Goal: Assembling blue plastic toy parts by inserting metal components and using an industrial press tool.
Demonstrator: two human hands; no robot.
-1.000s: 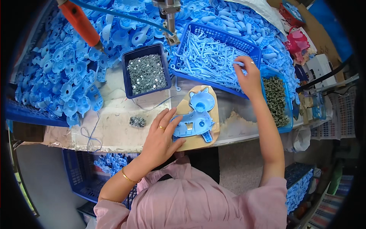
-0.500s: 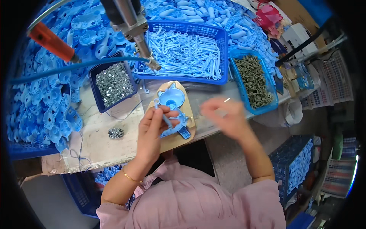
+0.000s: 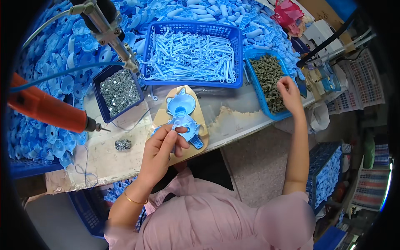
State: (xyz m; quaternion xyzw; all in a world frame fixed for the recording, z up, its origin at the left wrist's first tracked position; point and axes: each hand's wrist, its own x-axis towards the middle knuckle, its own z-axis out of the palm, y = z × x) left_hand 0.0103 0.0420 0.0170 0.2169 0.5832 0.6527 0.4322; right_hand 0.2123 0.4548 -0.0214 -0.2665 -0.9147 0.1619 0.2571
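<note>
The right hand (image 3: 288,92), which half a second ago was drawn back over the bare worktop (image 3: 233,118) near the body, has swung out to the small blue plastic bin of dark grey-green screws (image 3: 268,81) and now sits at its right rim, fingers curled together over the screws; whether anything is pinched in that grip I cannot tell. The left hand (image 3: 160,152) has stayed put, thumb and fingers closed on the lower edge of the light blue moulded plastic part (image 3: 182,121), which lies flat on the tan wooden shield-shaped jig board (image 3: 196,137) at the front of the worktop. Judging by this, a fastener is being fetched while the part is held ready. Behind the board stands a wide blue mesh basket of pale blue plastic strips (image 3: 191,54), and to its left a dark blue square tray of small silvery screws (image 3: 117,89). An orange-bodied powered screwdriver (image 3: 50,110) hangs at the left. At the far right, flat sheets with a red-and-white grid pattern (image 3: 368,79) lie past a pink bundle (image 3: 287,14).
</note>
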